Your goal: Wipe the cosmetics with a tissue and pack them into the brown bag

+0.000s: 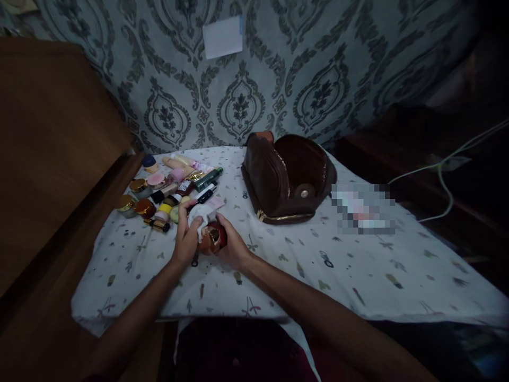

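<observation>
My left hand [185,241] is closed on a crumpled white cloth [201,216], pressed against a cosmetic jar. My right hand [234,245] grips that jar [209,242], which has a shiny copper-coloured lid and a dark red side. Both hands are just above the near part of the table. Left of them and beyond lie several cosmetics, among them a gold-lidded jar [126,203], a small black and gold tube [156,225] and a green bottle [209,179]. A pale pink tube [215,204] lies just beyond the cloth.
An unzipped brown toiletry bag [264,178] stands on the patterned white tablecloth [286,281] to the right. Farther right is a blurred-out item [363,209]. A wooden panel [59,132] borders the left, patterned wallpaper the back, and a pale cable [445,185] hangs at right.
</observation>
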`<state>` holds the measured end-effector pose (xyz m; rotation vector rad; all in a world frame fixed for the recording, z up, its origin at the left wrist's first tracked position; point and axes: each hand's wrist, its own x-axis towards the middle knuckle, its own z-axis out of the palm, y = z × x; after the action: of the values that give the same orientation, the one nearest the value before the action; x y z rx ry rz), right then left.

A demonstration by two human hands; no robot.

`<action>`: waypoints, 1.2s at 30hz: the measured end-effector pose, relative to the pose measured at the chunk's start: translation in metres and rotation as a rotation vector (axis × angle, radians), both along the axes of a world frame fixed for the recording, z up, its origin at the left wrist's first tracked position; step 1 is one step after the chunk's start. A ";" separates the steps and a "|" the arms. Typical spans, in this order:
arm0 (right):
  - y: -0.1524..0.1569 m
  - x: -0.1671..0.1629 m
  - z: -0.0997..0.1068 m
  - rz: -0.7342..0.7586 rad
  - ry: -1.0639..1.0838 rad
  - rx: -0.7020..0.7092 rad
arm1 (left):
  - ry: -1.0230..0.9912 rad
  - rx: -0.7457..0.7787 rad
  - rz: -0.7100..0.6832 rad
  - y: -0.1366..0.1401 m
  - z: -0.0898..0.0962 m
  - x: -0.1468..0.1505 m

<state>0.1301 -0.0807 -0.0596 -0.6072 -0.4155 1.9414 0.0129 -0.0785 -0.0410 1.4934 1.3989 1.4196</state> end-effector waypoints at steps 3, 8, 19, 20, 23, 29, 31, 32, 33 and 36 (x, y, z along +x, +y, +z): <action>0.003 0.006 0.003 0.026 0.127 -0.146 | 0.044 -0.010 -0.095 0.004 0.000 -0.004; 0.010 0.016 0.009 -0.012 0.271 -0.258 | 0.099 0.039 -0.223 0.004 -0.003 -0.002; 0.005 0.011 0.004 0.063 0.114 -0.081 | 0.278 0.155 -0.259 -0.002 -0.022 -0.006; 0.004 0.010 0.003 0.097 0.087 -0.056 | 0.254 0.154 -0.244 -0.002 -0.020 -0.008; 0.003 0.010 0.003 0.197 0.016 -0.071 | 0.197 0.158 -0.201 0.000 -0.014 -0.011; 0.006 0.010 0.006 0.125 0.041 -0.044 | 0.175 0.155 -0.138 0.003 -0.011 -0.012; 0.006 0.009 0.006 0.058 0.040 0.001 | 0.164 0.148 -0.108 0.003 -0.012 -0.011; 0.005 0.009 0.006 0.022 0.035 0.024 | 0.156 0.134 -0.102 0.004 -0.011 -0.012; 0.005 0.009 0.005 -0.011 0.030 0.045 | 0.144 0.117 -0.101 0.005 -0.011 -0.012; 0.004 0.009 0.005 -0.059 0.019 0.084 | 0.088 0.043 -0.131 0.009 -0.012 -0.017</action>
<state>0.1390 -0.0765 -0.0546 -0.5406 -0.4601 1.8620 -0.0038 -0.0695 -0.0529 1.6618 1.3041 1.3254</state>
